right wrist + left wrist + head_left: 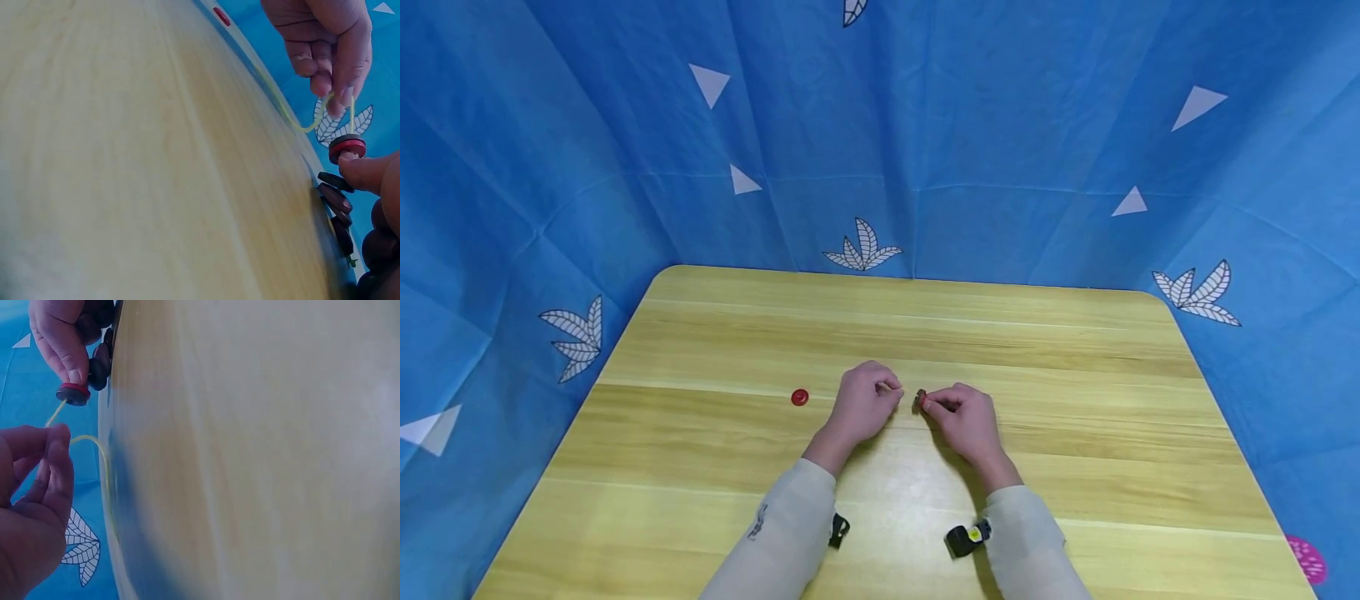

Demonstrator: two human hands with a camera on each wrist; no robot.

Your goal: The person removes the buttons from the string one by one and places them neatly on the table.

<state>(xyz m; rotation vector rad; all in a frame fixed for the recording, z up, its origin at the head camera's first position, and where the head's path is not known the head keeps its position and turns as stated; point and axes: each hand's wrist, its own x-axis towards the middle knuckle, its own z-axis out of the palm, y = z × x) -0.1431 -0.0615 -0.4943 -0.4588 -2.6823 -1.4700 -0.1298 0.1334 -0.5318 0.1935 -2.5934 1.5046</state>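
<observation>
Head view: a blue curtain [820, 117] stands behind a wooden table [1075, 375]. Farthest left on the tabletop, a small red disc [800, 397] lies flat at nine o'clock from the left hand [861, 406]. The left sleeve [790, 525] reaches in from seven o'clock of that hand, whose thumb and fingertips pinch a thin yellow cord [56, 412]. In the left wrist view, the cord runs from the pinch toward one o'clock, where it meets the dark face of a red-and-dark disc [74, 394]; its other part arcs out at three o'clock and droops toward the table edge. Whether that disc is one piece or two, I cannot tell. The right hand [968, 423] pinches it between thumb and finger, at about ten o'clock from its knuckles, with the two hands near each other but apart. In the right wrist view, several dark discs [335, 197] sit in a row at six o'clock from the pinched one, beside the right thumb; whether they are held is unclear. The right sleeve [1033, 537] comes last, a black device [964, 540] at its nine o'clock.
</observation>
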